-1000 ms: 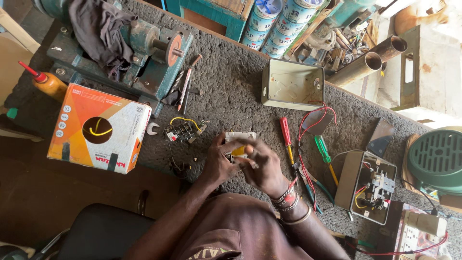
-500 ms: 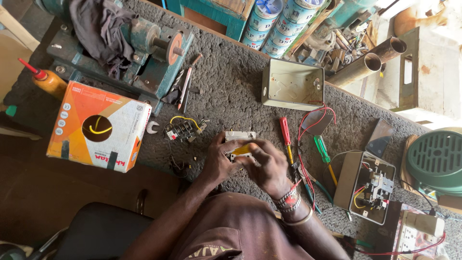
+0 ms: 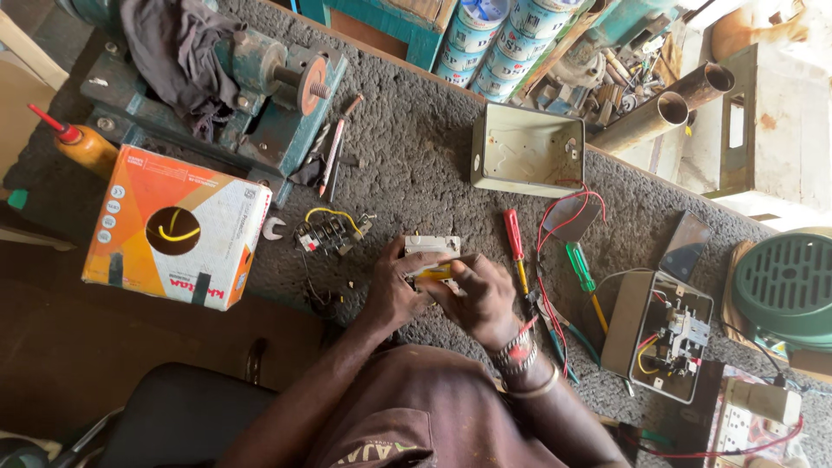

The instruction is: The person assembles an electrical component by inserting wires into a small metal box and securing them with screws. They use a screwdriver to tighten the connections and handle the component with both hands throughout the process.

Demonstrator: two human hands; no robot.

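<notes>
Both hands have stayed over the same spot since the earlier frames, with only a slight turn of the yellow-handled tool (image 3: pixel 436 271). Slippage is the risk: the tip could skid off and jab the left hand (image 3: pixel 394 293), which is closed around the small white switch (image 3: pixel 431 248) just beyond its fingers. Right hand (image 3: pixel 479 299) is clenched on the tool. Red screwdriver (image 3: pixel 513 236) lies just right of it.

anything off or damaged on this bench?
Nothing spilled or plainly broken. Oddities: the grey box at right lies open with its wiring exposed, and a dark cloth is draped over the bench grinder. Both hands hold a small white-and-yellow part.
</notes>
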